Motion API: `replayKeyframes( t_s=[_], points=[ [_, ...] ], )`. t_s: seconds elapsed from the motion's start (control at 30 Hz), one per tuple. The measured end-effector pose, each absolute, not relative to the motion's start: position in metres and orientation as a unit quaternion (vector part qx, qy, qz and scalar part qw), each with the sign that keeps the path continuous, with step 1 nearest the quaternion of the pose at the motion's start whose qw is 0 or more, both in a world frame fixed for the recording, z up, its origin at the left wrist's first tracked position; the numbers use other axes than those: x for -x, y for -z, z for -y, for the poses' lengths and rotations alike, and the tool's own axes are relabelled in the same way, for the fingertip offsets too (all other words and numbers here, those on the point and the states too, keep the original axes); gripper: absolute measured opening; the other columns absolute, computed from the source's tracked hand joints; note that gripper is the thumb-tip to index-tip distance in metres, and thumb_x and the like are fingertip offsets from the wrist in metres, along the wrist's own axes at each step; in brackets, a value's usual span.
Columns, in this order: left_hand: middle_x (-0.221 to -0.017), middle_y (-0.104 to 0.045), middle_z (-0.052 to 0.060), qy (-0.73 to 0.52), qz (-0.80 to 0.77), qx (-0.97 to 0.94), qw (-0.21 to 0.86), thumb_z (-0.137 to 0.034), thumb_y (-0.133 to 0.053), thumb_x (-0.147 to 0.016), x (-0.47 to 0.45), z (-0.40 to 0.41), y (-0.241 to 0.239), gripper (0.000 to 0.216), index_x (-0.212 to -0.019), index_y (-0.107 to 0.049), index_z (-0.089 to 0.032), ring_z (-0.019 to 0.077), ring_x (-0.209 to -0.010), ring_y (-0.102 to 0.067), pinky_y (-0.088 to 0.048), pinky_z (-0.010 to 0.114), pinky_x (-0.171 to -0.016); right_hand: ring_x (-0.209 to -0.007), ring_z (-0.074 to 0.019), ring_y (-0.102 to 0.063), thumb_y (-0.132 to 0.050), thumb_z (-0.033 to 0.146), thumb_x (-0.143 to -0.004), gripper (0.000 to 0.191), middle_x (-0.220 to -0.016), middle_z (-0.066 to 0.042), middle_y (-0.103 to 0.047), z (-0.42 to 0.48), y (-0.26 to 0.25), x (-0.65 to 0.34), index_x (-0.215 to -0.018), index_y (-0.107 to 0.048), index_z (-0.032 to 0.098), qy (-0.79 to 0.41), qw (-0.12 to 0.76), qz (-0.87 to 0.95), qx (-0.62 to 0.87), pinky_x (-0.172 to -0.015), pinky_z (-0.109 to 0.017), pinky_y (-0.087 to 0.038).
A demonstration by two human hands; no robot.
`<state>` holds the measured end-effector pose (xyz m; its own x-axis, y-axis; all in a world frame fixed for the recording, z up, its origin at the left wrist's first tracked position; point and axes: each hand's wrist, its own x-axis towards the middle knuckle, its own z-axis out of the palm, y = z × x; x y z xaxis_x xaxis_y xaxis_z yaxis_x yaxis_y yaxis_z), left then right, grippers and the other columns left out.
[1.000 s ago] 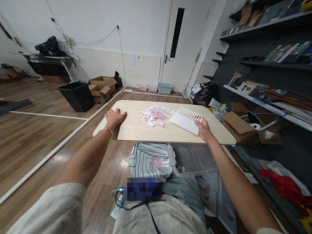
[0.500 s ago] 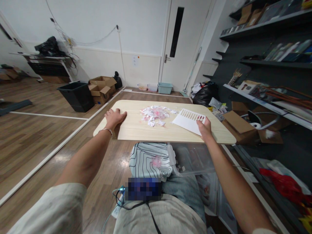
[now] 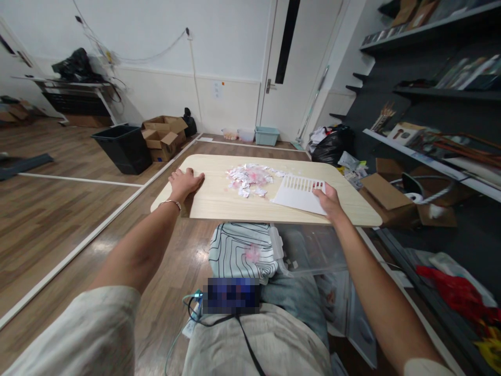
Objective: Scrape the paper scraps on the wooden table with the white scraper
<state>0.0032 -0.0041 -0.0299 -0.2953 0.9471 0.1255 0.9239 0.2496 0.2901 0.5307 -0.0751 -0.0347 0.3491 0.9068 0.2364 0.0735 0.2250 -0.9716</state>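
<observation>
White slotted flat plate (image 3: 294, 198) grasped at right by right hand (image 3: 330, 199), likely so left edge faces pinkish-white paper scraps (image 3: 250, 177); rounded pale-wood board (image 3: 223, 209) apparently steadied by unclenched left hand (image 3: 185, 184).

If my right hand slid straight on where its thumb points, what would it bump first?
Probably the pile of white and pink scraps. The white slotted card in your right hand would lead and meet it; whether its edge touches some scraps now is hard to tell.
</observation>
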Motion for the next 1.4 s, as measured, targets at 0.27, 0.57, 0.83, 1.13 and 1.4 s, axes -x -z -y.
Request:
replayKeyframes(
  t_s=[0.27,0.57,0.83,1.13,1.4],
  points=[
    [-0.178,-0.058,0.043,-0.158,-0.788,-0.593,0.038,-0.072,-0.041,-0.109,0.000,0.000,0.033,0.092,-0.170,-0.067,-0.008,0.0606,-0.165,-0.055,-0.039,0.072,-0.135,-0.090,-0.0240,-0.074,-0.092,0.029,-0.060,0.039,-0.094,0.001,-0.086,0.076,0.036,-0.534,-0.097,-0.077,0.027,-0.345,0.631,0.449,0.531,-0.079,-0.034,-0.065],
    [-0.178,-0.058,0.045,-0.160,-0.788,-0.593,0.039,-0.072,-0.041,-0.107,0.000,0.001,0.031,0.094,-0.169,-0.067,-0.006,0.0616,-0.166,-0.055,-0.040,0.074,-0.135,-0.100,-0.0322,-0.079,-0.099,0.039,-0.058,0.048,-0.093,-0.003,-0.083,0.075,0.037,-0.538,-0.097,-0.072,0.027,-0.354,0.627,0.462,0.517,-0.084,-0.041,-0.066],
    [-0.176,-0.061,0.044,-0.165,-0.787,-0.594,0.027,-0.070,-0.041,-0.106,-0.001,0.001,0.032,0.093,-0.168,-0.069,-0.006,0.0605,-0.166,-0.057,-0.041,0.072,-0.135,-0.086,-0.0272,-0.078,-0.116,0.068,-0.051,0.074,-0.092,0.001,-0.084,0.071,0.042,-0.540,-0.098,-0.074,0.030,-0.322,0.607,0.511,0.515,-0.090,-0.046,-0.069],
    [-0.176,-0.061,0.043,-0.163,-0.789,-0.592,0.026,-0.070,-0.040,-0.107,0.000,0.000,0.033,0.093,-0.169,-0.068,-0.007,0.0600,-0.167,-0.056,-0.041,0.071,-0.136,-0.086,-0.0285,-0.074,-0.107,0.068,-0.061,0.064,-0.088,-0.001,-0.080,0.066,0.047,-0.549,-0.098,-0.072,0.030,-0.301,0.584,0.540,0.526,-0.086,-0.046,-0.067],
    [-0.177,-0.060,0.044,-0.166,-0.788,-0.592,0.029,-0.071,-0.040,-0.107,0.000,0.000,0.033,0.095,-0.170,-0.068,-0.007,0.0601,-0.166,-0.056,-0.041,0.072,-0.135,-0.087,-0.0281,-0.074,-0.103,0.055,-0.057,0.055,-0.088,-0.001,-0.082,0.059,0.051,-0.553,-0.094,-0.072,0.029,-0.279,0.598,0.515,0.548,-0.088,-0.047,-0.068]
  ],
)
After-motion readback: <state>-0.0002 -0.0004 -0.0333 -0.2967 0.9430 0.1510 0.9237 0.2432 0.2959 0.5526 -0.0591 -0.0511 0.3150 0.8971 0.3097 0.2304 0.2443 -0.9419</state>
